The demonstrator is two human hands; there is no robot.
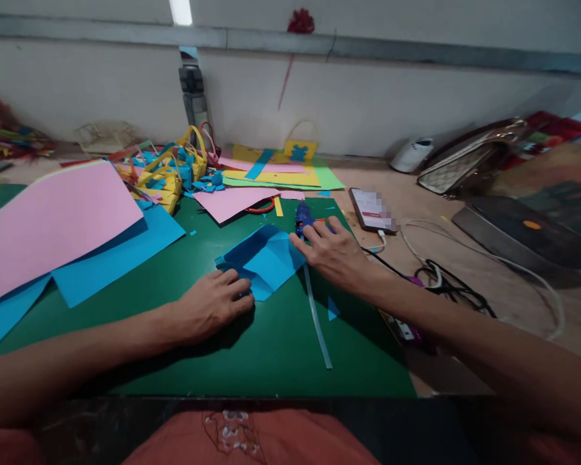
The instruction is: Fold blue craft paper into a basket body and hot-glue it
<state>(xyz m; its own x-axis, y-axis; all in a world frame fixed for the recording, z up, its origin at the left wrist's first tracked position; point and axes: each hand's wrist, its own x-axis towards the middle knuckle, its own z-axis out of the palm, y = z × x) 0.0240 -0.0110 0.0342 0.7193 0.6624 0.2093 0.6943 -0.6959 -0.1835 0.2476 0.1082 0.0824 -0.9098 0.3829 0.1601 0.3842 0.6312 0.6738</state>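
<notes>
A folded piece of blue paper (275, 258) with a raised edge lies at the middle of the green board (271, 374). My left hand (217, 300) is at its near left corner, fingers curled down and closed on the paper's edge. Just right of the paper, my right hand (334, 255) is closed over a blue glue gun (302, 218). The gun lies with its nozzle pointing away from me, and its handle is hidden under my fingers. A long clear glue stick (317, 316) trails from its back toward me.
Pink sheets (62, 219) and blue sheets (121, 252) lie at left. Behind are small yellow paper baskets (167, 184), coloured sheets (271, 174) and red-handled scissors (264, 206). To the right are a phone (372, 210), tangled cables (458, 290), a power strip (407, 329) and a bag (465, 161).
</notes>
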